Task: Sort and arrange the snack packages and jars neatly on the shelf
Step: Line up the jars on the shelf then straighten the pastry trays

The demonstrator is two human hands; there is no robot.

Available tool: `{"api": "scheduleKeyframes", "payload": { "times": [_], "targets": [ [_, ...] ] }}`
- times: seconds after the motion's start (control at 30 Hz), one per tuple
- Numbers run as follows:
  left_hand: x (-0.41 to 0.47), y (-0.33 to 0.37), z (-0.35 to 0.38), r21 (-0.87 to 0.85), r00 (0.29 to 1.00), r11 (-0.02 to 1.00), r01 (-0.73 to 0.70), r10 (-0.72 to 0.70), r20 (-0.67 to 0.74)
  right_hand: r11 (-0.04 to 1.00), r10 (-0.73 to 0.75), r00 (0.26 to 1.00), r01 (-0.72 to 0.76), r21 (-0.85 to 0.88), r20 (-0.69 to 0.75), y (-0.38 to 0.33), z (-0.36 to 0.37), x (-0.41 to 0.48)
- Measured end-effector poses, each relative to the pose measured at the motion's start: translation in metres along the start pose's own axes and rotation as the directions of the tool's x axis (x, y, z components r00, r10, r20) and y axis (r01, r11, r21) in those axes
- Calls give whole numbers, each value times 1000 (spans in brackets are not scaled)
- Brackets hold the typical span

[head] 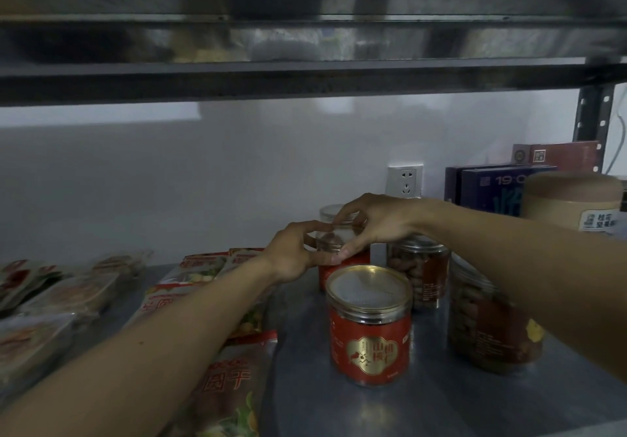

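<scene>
Closest to the camera lay a red and green snack package (224, 385) at the front edge of the metal shelf (339, 409), partly under the left forearm. Just right of it stood a red-label jar (369, 341) with a gold-rimmed lid, upright and not touched.

Behind this one, near the back wall, was the small jar (356, 259), and both hands were on it. The left hand (293, 253) curled its fingers round the left side of the clear upper part. The right hand (380, 219) came from above, its fingertips on the lid edge and its thumb pressed down the front of the jar. Neither hand held anything else.

I judged the small jar to be stiff, smooth-walled and rather light, so it could slip if pinched only at the lid. The lid could also turn or come loose. A safer hold would be round the body, above the red label, with one hand guiding.

Two jars of brown nuts (419, 267) stood to the right, one partly hidden by the right forearm. Flat packets (68, 294) lay in rows on the left, and a cardboard tub (573, 202) and dark boxes (488, 189) stood at the far right.
</scene>
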State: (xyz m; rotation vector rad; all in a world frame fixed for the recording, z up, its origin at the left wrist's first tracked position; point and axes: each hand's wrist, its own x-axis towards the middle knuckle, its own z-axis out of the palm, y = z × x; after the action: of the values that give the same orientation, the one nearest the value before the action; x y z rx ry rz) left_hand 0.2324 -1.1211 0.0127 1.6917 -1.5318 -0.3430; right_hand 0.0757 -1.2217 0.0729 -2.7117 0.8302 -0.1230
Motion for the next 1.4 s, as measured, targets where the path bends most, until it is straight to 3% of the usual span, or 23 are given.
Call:
{"api": "scheduleKeyframes", "payload": {
  "times": [0.17,0.33,0.57,0.93,1.13,1.4],
  "targets": [
    [-2,1,1,-28,1000,1000,10,-10,15,1000,16,1000,-16,-5,0,3,0,2],
    [4,10,-17,-75,990,995,65,-55,130,1000,5,999,-6,-20,-51,1,-11,0],
    [29,4,-42,-138,991,983,120,-126,-35,999,50,973,-46,25,-223,20,-39,12],
    [75,-1,-13,-73,991,989,130,-130,-1,997,48,998,-45,54,-49,42,-27,71],
    [81,-6,-4,-79,998,995,61,-58,36,977,-13,1000,16,215,-16,53,-22,78],
    [86,17,-15,-181,988,980,-88,63,-142,934,-42,974,117,337,-223,44,-48,64]
  ]
}}
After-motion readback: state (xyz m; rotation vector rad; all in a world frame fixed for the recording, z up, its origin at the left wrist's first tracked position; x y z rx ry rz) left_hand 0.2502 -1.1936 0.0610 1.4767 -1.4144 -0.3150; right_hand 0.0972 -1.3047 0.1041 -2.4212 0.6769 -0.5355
